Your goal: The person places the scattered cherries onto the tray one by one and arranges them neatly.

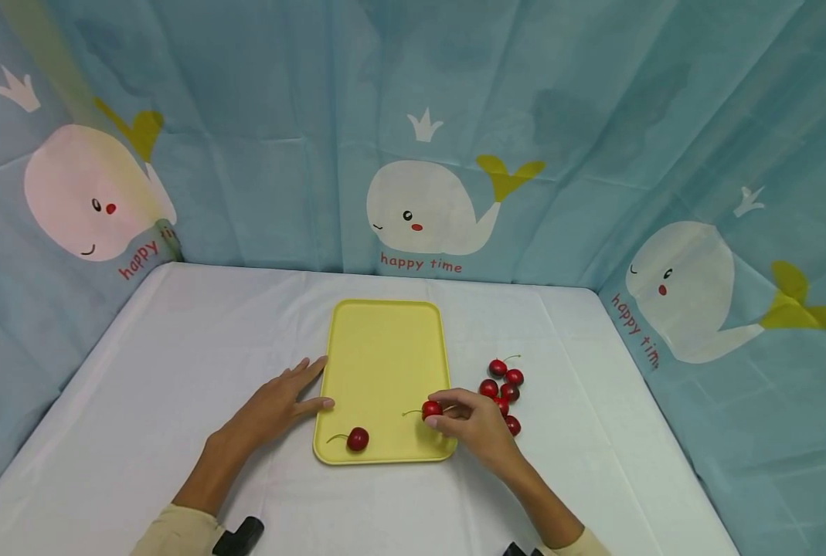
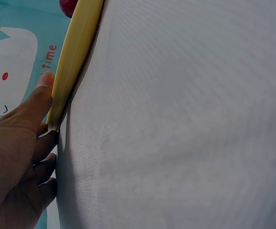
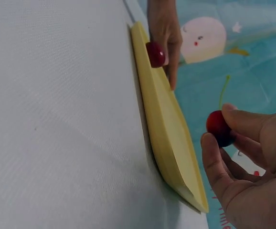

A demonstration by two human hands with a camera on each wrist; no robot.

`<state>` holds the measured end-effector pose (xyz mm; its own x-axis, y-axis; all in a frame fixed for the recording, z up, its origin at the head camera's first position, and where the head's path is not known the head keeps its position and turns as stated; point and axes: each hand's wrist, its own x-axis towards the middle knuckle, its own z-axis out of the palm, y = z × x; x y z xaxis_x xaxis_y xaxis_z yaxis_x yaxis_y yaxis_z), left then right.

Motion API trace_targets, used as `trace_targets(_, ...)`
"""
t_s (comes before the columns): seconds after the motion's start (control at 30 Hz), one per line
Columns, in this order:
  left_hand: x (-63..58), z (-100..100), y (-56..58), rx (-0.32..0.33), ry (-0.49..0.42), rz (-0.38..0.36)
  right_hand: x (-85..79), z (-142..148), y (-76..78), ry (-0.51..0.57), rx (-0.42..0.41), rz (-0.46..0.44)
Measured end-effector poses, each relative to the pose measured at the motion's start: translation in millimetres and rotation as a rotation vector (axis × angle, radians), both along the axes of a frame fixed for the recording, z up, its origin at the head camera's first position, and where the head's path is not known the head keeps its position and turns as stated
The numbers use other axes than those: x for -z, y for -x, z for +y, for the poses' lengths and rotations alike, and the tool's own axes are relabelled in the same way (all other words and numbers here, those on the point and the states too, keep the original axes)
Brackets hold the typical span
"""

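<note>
My right hand (image 1: 478, 425) pinches a red cherry (image 1: 431, 410) between thumb and fingertips, over the lower right part of a yellow tray (image 1: 385, 347). The stem of this cherry (image 3: 218, 128) points up in the right wrist view. Along the tray's left side rests my left hand (image 1: 273, 405), fingers extended and thumb tip on the rim. A darker cherry (image 1: 358, 439) with its stem lies in the tray near the front edge. To the right of the tray, several cherries (image 1: 510, 392) sit in a loose cluster on the cloth, some partly behind my right hand.
A white cloth (image 1: 628, 463) covers the table under the tray. Blue curtains (image 1: 273, 177) with whale prints stand along the back and both sides. Black straps (image 1: 239, 536) show near both sleeves at the bottom.
</note>
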<state>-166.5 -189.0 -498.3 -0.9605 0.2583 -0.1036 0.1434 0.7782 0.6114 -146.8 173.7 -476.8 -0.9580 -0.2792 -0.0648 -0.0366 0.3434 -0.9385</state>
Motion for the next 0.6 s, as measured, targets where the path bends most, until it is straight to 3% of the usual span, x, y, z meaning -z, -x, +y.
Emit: trace_targets(0.6, 1.5, -0.1, -1.8, -0.018, 0.001, -0.007, 2.3, -22.6, -0.4, 0.006, -0.028, -0.02)
